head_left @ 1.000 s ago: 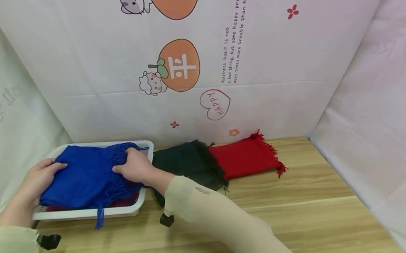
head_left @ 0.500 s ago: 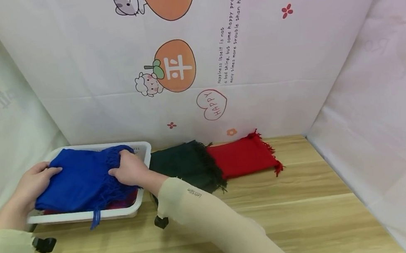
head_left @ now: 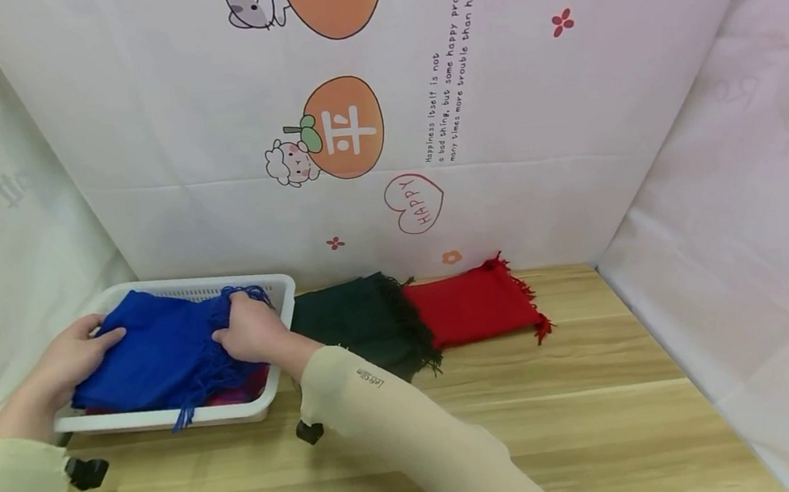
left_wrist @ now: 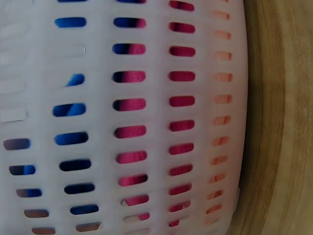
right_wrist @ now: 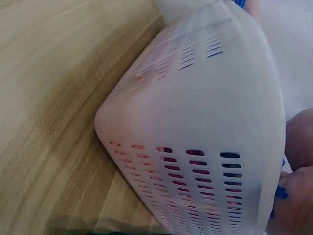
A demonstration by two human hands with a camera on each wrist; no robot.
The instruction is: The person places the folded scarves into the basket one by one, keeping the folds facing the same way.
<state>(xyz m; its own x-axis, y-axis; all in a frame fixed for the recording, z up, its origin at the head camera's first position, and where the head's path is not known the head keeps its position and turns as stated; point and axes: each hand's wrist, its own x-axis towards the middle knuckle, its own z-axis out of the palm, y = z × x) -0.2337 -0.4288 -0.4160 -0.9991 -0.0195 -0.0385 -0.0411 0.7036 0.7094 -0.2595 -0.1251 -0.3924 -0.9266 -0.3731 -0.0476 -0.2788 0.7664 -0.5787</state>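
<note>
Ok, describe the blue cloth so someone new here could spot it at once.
On the wood-grain table, find the white slotted basket at the left. The blue cloth covers most of its opening, over reddish fabric, with strands of fringe crossing the near rim. Its solid bright blue sets it apart from the dark green cloth and the red cloth to the basket's right.

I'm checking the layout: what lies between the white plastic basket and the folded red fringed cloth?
A folded dark green fringed cloth lies between them, as the head view shows.
</note>
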